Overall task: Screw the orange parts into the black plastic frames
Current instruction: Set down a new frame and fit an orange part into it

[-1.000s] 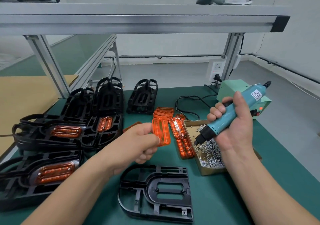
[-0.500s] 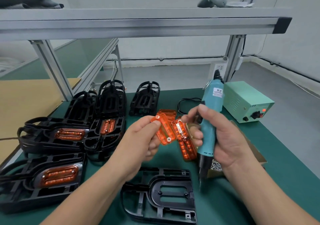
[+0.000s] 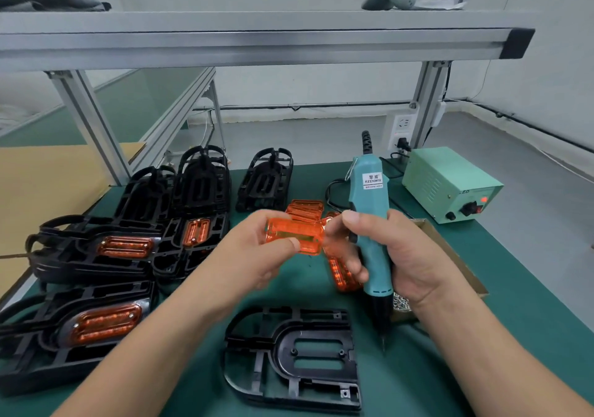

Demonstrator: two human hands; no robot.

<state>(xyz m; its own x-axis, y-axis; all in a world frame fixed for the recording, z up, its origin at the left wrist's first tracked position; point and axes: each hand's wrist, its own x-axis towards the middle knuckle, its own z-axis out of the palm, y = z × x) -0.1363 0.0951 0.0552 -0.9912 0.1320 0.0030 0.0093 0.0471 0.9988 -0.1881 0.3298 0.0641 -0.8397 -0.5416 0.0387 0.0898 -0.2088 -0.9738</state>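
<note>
Head view, starting at the grips: pinching one orange part (image 3: 294, 235) between thumb and fingers of the left hand (image 3: 254, 249), level and lifted clear of the green mat (image 3: 498, 336); clasping the teal screwdriver (image 3: 369, 211) in the curled right hand (image 3: 398, 256), upright, bit pointing down; right forefinger close to the part's right end, contact too blurred to tell; below both hands, at the near edge, lying flat, an empty black frame (image 3: 295, 355), bit tip just right of it; behind the hands, loose orange pieces (image 3: 305, 207) on the mat; right of those, a cardboard box (image 3: 450, 249) with screws (image 3: 400, 302); far right, a green power unit (image 3: 446, 182); left, fitted frames (image 3: 106, 320); far, stacked bare frames (image 3: 266, 178).
</note>
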